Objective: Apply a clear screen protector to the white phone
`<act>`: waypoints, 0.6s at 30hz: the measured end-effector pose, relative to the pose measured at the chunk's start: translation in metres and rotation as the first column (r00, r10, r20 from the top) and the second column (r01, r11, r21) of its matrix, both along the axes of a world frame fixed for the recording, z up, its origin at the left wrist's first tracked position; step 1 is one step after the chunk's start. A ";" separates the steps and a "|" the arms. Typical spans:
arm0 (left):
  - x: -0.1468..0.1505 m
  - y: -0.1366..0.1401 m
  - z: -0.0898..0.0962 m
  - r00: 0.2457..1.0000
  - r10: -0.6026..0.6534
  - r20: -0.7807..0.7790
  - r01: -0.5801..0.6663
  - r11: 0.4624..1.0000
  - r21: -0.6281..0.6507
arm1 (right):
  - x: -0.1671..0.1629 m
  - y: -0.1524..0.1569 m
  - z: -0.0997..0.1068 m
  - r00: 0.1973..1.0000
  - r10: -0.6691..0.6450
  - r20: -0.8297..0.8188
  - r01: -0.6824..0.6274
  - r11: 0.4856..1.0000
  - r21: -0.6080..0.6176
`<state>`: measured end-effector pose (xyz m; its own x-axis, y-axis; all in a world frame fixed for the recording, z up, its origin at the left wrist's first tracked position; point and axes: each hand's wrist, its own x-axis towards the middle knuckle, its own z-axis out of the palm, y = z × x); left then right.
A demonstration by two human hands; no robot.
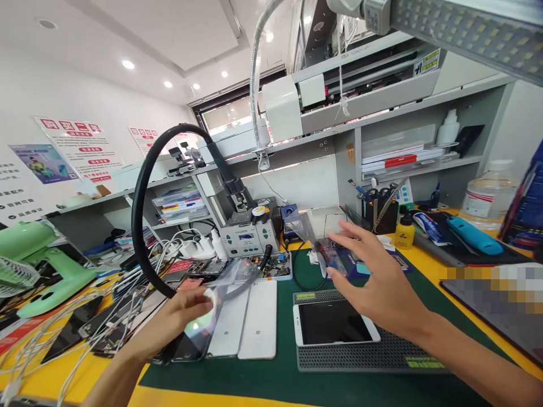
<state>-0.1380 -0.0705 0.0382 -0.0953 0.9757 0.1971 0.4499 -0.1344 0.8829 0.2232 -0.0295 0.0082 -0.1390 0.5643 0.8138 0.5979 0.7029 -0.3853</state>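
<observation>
Nearest the camera, left of the white-framed phone (pixel 337 321), the left hand (pixel 189 310) is pinching a clear film (pixel 232 276) narrowly between thumb and fingers. A dark-screened phone (pixel 190 346) is lying left of the white-framed phone, and two white phones (pixel 258 325) are lying between them, backs up. A black hose (pixel 139 226) is arching up farther left. The white-framed phone itself is resting screen up on a grey mat (pixel 322 359). The right hand (pixel 375 280) is hovering around its far right corner, fingers spreading wide and apparently holding nothing; whether they are touching the clear plastic beyond the phone, I cannot tell.

The film could be snagging on the hose or creasing if the left hand were swinging it carelessly. A dropping right wrist could be smudging the screen or nudging the phone askew. The white-framed phone is sitting well right of the left hand's pinch, outside both grips, and just below the right thumb in view.
</observation>
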 end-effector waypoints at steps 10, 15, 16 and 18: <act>-0.005 0.014 -0.020 0.711 0.298 -0.637 -0.047 0.924 0.380 | -0.001 -0.003 -0.002 1.000 -0.001 0.021 -0.001 0.995 0.099; 0.022 0.031 -0.051 0.485 0.214 -0.848 0.111 0.947 0.302 | 0.001 -0.001 -0.007 0.999 0.006 0.042 -0.010 0.994 0.108; 0.026 0.032 -0.054 0.456 0.195 -0.868 0.130 0.950 0.282 | 0.002 0.000 -0.007 0.999 0.013 0.052 -0.018 0.994 0.106; 0.029 0.030 -0.052 0.419 0.163 -0.893 0.156 0.956 0.248 | 0.003 0.001 -0.008 0.996 0.035 0.077 -0.043 0.994 0.101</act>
<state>-0.1086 -0.0401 -0.0140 0.2891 0.8694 0.4007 0.9571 -0.2703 -0.1041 0.2263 -0.0288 0.0003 -0.2222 0.4716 0.8533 0.5940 0.7595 -0.2651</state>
